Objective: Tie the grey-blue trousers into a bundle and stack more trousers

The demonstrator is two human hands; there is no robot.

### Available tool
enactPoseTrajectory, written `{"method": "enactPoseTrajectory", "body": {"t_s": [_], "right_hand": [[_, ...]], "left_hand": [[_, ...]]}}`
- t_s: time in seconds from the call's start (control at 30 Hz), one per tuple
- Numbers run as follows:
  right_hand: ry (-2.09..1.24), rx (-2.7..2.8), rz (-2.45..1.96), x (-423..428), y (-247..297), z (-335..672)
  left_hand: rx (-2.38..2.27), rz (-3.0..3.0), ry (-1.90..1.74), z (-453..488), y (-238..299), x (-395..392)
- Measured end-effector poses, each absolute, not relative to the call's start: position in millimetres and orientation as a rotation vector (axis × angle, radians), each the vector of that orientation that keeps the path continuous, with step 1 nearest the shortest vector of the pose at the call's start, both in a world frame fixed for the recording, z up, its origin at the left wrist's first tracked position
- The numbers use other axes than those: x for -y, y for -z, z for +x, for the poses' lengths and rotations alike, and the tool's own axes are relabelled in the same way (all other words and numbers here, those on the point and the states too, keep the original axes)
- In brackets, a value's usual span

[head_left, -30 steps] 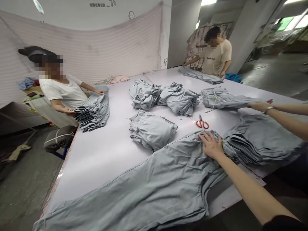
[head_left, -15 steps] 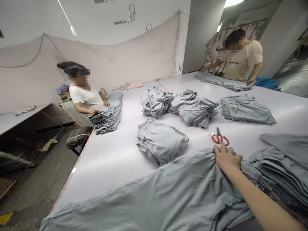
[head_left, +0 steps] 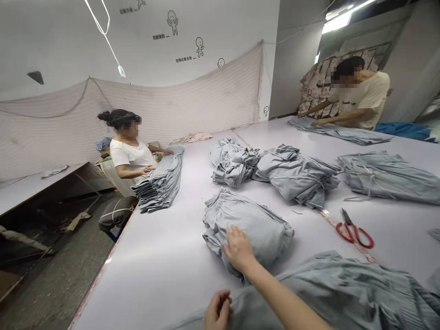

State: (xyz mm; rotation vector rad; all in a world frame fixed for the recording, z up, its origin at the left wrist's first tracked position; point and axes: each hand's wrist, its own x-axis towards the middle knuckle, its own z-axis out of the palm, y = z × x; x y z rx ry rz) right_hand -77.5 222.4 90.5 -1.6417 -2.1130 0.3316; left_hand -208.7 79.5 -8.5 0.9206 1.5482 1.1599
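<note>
**Two hands down on grey cloth**

Two hands at work, and the fingers tell it. The right hand (head_left: 238, 247) lies flat, fingers spread and loose, pressing the near edge of the folded bundle (head_left: 247, 224), apparently to steady it. The left hand (head_left: 217, 311), low at the frame's edge, has its fingers curled into the spread garment (head_left: 337, 293), bunching the cloth. That garment lies just before the bundle, on the white table (head_left: 161, 256). Further out, red scissors (head_left: 355, 231) lie within reach beside more bundles. At the far sides, a seated person (head_left: 129, 160) squares a tall stack (head_left: 161, 181), and another smooths cloth flat.
</note>
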Motion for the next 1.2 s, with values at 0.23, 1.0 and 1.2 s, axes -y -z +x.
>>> {"method": "enactPoseTrajectory", "body": {"t_s": [0.23, 1.0, 1.2], "right_hand": [[-0.838, 1.662, -1.675, -306, -87, -138], [-0.755, 0.306, -0.618, -252, -169, 99], [-0.78, 0.242, -0.639, -218, -171, 103]], "left_hand": [[-1.41, 0.849, -1.253, -226, -19, -178], [-1.741, 2.36, -0.219, -166, -34, -217], [-1.692, 2.528, -0.159, -145, -36, -222]]}}
